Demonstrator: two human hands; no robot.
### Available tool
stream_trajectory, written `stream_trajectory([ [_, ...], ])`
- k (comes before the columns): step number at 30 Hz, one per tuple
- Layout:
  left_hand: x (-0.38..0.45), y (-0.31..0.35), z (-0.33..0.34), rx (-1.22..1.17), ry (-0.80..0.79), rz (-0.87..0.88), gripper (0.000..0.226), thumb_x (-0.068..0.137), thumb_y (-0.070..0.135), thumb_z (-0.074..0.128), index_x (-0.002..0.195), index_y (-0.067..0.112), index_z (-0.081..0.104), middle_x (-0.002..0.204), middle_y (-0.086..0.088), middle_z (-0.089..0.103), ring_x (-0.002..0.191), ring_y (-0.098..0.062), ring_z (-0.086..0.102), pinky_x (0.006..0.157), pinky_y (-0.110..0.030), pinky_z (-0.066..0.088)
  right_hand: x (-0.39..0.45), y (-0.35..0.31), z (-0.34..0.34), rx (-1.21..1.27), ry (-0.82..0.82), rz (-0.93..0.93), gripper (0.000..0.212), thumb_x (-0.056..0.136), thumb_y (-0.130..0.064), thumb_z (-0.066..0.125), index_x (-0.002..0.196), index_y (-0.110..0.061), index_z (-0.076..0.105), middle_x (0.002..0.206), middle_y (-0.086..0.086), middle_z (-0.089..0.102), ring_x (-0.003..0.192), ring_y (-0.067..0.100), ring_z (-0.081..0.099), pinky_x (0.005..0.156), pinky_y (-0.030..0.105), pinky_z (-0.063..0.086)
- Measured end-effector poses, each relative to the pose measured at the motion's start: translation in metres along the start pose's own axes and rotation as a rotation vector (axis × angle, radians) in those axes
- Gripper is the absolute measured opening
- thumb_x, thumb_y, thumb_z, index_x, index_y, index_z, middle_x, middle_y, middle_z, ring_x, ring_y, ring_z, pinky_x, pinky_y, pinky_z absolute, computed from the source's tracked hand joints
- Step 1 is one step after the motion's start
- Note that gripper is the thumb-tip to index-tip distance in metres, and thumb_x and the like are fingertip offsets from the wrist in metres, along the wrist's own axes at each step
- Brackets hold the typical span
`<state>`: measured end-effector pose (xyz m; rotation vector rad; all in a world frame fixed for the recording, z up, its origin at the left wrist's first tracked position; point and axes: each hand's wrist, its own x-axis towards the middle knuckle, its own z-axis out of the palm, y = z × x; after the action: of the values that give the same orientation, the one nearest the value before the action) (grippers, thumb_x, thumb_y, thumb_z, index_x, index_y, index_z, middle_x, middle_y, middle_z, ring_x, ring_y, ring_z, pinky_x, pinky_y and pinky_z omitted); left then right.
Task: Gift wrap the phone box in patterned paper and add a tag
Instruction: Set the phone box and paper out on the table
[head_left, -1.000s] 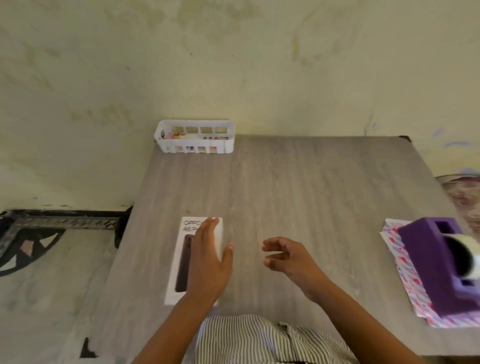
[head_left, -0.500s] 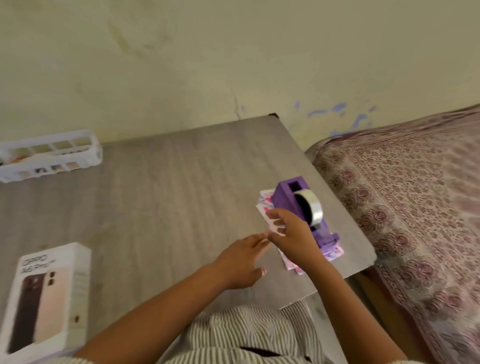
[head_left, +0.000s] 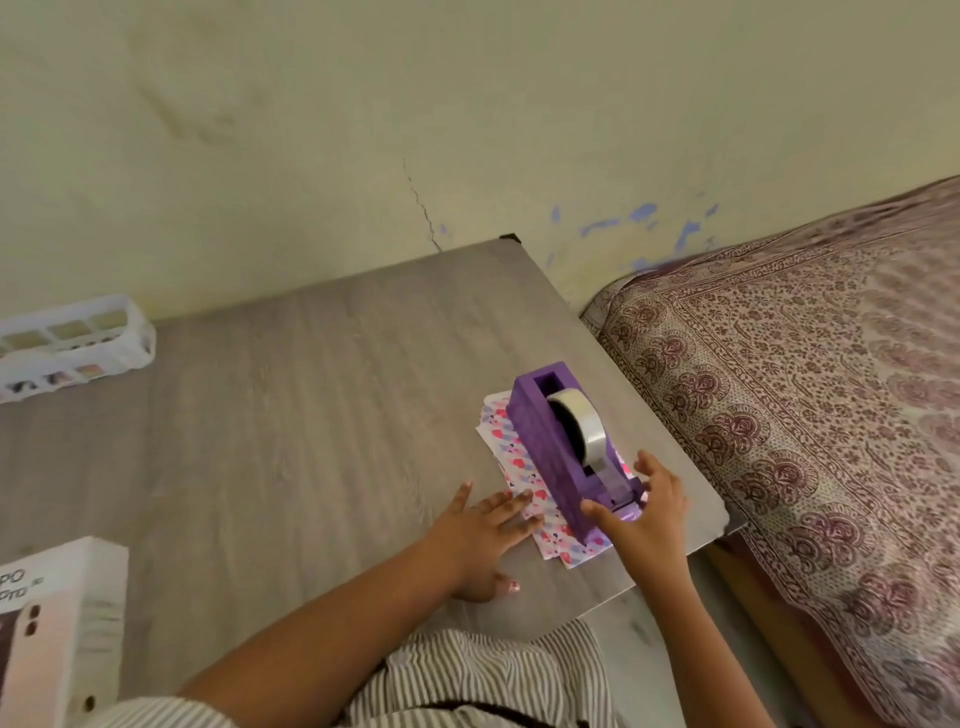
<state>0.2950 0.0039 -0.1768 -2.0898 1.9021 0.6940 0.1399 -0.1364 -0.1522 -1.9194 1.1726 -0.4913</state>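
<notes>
Left hand (head_left: 480, 535), lower centre of the frame: fingers (head_left: 511, 506) straight and spread, lying flat, the tips pressing the near edge of the patterned paper (head_left: 501, 431); thumb flat on the surface (head_left: 291, 389). Right hand (head_left: 647, 514), just right of it: fingers wide and relaxed, cupped about the near end of the purple tape dispenser (head_left: 558, 457), thumb at its near left corner, fingertips at its right side; whether they touch it cannot be told; nothing is held.

The tape dispenser stands upright on the patterned paper, right of centre, with a roll of clear tape (head_left: 584, 428) set in it; the paper, folded, pink and blue hearts on white, shows along the dispenser's left side and beneath its near end, close to the right edge of the surface.

Phone box (head_left: 57, 629): white, lying flat at the lower left of the frame, cut off by the frame edge, well apart from both hands and from the paper; unwrapped.

White plastic basket (head_left: 78, 345) at the left edge, against the wall (head_left: 363, 130); contents too small to tell. A bed with a printed cover (head_left: 805, 389) fills the right side of the frame. Striped clothing (head_left: 467, 675) along the bottom edge.
</notes>
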Motion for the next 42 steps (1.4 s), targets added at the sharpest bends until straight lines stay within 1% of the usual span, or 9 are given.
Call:
stream_trajectory([
  [5, -0.001, 0.005, -0.003, -0.001, 0.001, -0.022, 0.079, 0.091, 0.055, 0.042, 0.149, 0.034, -0.007, 0.156, 0.005, -0.018, 0.145, -0.016, -0.011, 0.107, -0.050, -0.021, -0.003, 0.007, 0.004, 0.045, -0.024, -0.005, 0.071, 0.063, -0.010, 0.085, 0.125, -0.013, 0.049, 0.116, 0.004, 0.049, 0.107, 0.022, 0.051, 0.088, 0.035, 0.044],
  [11, -0.001, 0.011, -0.005, 0.072, 0.029, -0.059, 0.075, 0.093, 0.053, 0.040, 0.150, 0.031, -0.003, 0.158, 0.002, -0.013, 0.146, -0.020, -0.006, 0.106, -0.052, -0.022, 0.000, 0.015, 0.004, 0.074, 0.011, 0.025, 0.063, 0.059, -0.013, 0.088, 0.113, -0.017, 0.056, 0.108, 0.003, 0.062, 0.095, 0.019, 0.061, 0.078, 0.039, 0.054],
  [19, -0.014, 0.005, -0.004, 0.116, 0.029, -0.113, 0.070, 0.095, 0.055, 0.034, 0.150, 0.032, -0.003, 0.158, 0.000, -0.012, 0.146, -0.025, -0.002, 0.102, -0.051, -0.026, -0.003, 0.002, 0.005, 0.092, 0.062, -0.017, 0.056, 0.059, -0.015, 0.088, 0.106, -0.019, 0.059, 0.100, -0.001, 0.065, 0.088, 0.015, 0.062, 0.072, 0.033, 0.053],
  [26, -0.057, -0.046, 0.009, 0.036, -0.022, -0.208, 0.072, 0.092, 0.061, 0.033, 0.149, 0.036, -0.004, 0.158, 0.006, -0.011, 0.146, -0.022, -0.001, 0.110, -0.054, -0.013, 0.007, -0.019, 0.001, 0.127, 0.086, -0.019, 0.054, 0.061, -0.011, 0.087, 0.103, -0.021, 0.055, 0.089, -0.017, 0.056, 0.078, -0.003, 0.053, 0.069, 0.028, 0.048],
  [31, -0.099, -0.083, 0.033, 0.001, -0.045, -0.245, 0.073, 0.090, 0.066, 0.029, 0.146, 0.041, -0.011, 0.155, 0.011, -0.018, 0.145, -0.016, -0.008, 0.112, -0.053, -0.010, 0.015, -0.023, 0.016, 0.133, 0.058, -0.015, 0.056, 0.059, -0.009, 0.087, 0.107, -0.014, 0.057, 0.089, -0.010, 0.057, 0.078, -0.002, 0.051, 0.069, 0.028, 0.043],
  [33, -0.107, -0.090, 0.040, -0.017, -0.044, -0.253, 0.078, 0.080, 0.078, 0.015, 0.145, 0.044, -0.011, 0.155, 0.013, -0.020, 0.145, -0.015, -0.010, 0.112, -0.052, -0.010, 0.014, -0.023, 0.022, 0.125, 0.052, -0.022, 0.057, 0.060, -0.009, 0.087, 0.107, -0.013, 0.056, 0.093, -0.006, 0.057, 0.078, -0.003, 0.050, 0.068, 0.026, 0.041],
  [36, -0.119, -0.099, 0.049, -0.094, -0.001, -0.266, 0.096, 0.054, 0.085, -0.006, 0.143, 0.049, -0.009, 0.153, 0.016, -0.020, 0.145, -0.014, -0.012, 0.113, -0.051, -0.008, 0.014, -0.023, 0.025, 0.093, 0.027, -0.017, 0.059, 0.063, -0.010, 0.086, 0.111, -0.015, 0.053, 0.100, -0.003, 0.056, 0.084, 0.007, 0.053, 0.071, 0.026, 0.041],
  [39, -0.126, -0.103, 0.062, -0.157, 0.062, -0.276, 0.088, 0.059, 0.084, -0.003, 0.141, 0.053, -0.009, 0.150, 0.018, -0.025, 0.143, -0.015, -0.017, 0.113, -0.047, -0.008, 0.017, -0.028, 0.026, -0.003, -0.031, 0.017, 0.075, 0.063, -0.017, 0.086, 0.125, -0.013, 0.044, 0.121, 0.007, 0.049, 0.110, 0.026, 0.051, 0.088, 0.039, 0.047],
  [42, -0.131, -0.099, 0.074, -0.185, 0.095, -0.303, 0.074, 0.077, 0.078, 0.008, 0.142, 0.050, -0.013, 0.150, 0.017, -0.029, 0.141, -0.017, -0.025, 0.110, -0.042, -0.015, 0.010, -0.049, 0.033, -0.274, 0.059, -0.145, 0.099, 0.063, -0.024, 0.086, 0.142, -0.013, 0.027, 0.147, 0.013, 0.023, 0.135, 0.032, 0.024, 0.111, 0.048, 0.028],
])
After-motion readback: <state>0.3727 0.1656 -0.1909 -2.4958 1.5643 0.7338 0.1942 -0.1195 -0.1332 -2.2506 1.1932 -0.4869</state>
